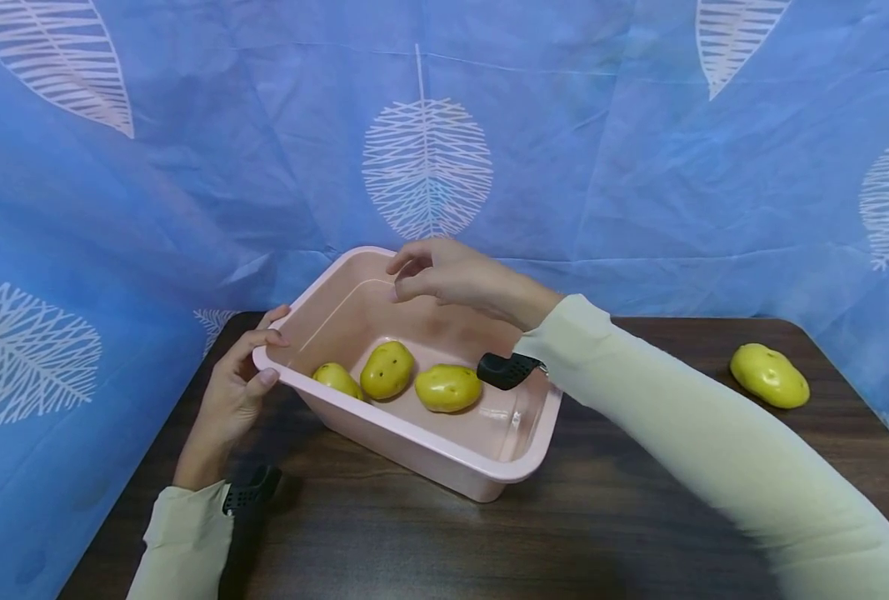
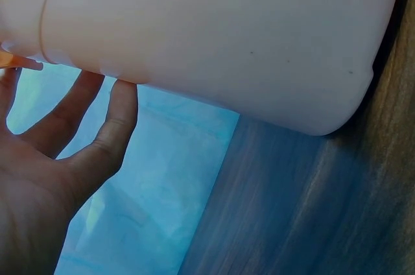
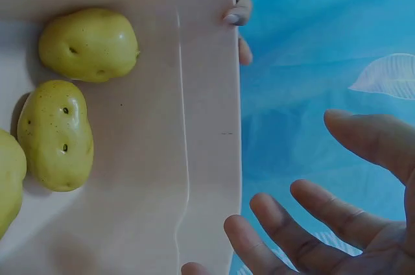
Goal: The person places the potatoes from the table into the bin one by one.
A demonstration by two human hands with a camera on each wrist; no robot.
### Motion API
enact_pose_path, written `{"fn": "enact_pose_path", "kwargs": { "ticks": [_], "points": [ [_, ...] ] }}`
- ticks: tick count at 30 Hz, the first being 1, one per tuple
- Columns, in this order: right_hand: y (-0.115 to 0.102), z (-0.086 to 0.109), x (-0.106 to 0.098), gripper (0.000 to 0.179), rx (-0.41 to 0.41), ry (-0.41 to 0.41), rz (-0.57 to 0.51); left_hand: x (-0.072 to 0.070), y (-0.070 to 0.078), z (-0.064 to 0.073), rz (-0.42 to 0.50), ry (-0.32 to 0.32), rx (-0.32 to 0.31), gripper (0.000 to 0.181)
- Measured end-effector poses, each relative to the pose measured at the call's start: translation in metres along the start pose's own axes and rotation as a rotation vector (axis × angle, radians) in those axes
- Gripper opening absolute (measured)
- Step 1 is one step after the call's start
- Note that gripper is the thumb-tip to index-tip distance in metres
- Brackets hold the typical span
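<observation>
A pink plastic bin stands at an angle on the table, with three yellow potatoes inside: one by the left wall, one in the middle and one to the right. My left hand grips the bin's rim at its left corner, thumb and fingers on the edge. My right hand hovers at the bin's far rim, holding nothing; the right wrist view shows its fingers spread and loosely bent beside the rim. Another yellow potato lies on the table at the far right.
A dark wooden table bears everything. Blue cloth with white leaf prints hangs behind it and on the left side. Black wrist devices sit at both pale sleeves, the right one above the bin.
</observation>
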State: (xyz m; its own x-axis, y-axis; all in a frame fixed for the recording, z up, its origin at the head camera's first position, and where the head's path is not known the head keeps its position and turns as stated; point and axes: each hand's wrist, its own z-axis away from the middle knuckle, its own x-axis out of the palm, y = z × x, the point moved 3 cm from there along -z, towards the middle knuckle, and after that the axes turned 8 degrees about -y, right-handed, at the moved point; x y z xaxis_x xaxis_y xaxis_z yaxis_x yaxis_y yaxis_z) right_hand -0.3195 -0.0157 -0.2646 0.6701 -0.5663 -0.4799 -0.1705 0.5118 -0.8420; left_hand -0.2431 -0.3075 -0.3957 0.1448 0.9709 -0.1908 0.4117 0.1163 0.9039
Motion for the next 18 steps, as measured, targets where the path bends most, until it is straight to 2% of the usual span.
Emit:
{"fn": "enact_pose_path", "kwargs": {
  "ticks": [11,18],
  "points": [
    [0.009,0.033,-0.017,0.046,-0.014,0.036,-0.039,0.002,-0.001,0.001,0.020,-0.005,0.018,0.028],
    [0.025,0.063,-0.029,0.044,-0.048,0.089,0.008,0.002,-0.001,0.003,0.024,-0.004,0.012,0.026]
  ]
}}
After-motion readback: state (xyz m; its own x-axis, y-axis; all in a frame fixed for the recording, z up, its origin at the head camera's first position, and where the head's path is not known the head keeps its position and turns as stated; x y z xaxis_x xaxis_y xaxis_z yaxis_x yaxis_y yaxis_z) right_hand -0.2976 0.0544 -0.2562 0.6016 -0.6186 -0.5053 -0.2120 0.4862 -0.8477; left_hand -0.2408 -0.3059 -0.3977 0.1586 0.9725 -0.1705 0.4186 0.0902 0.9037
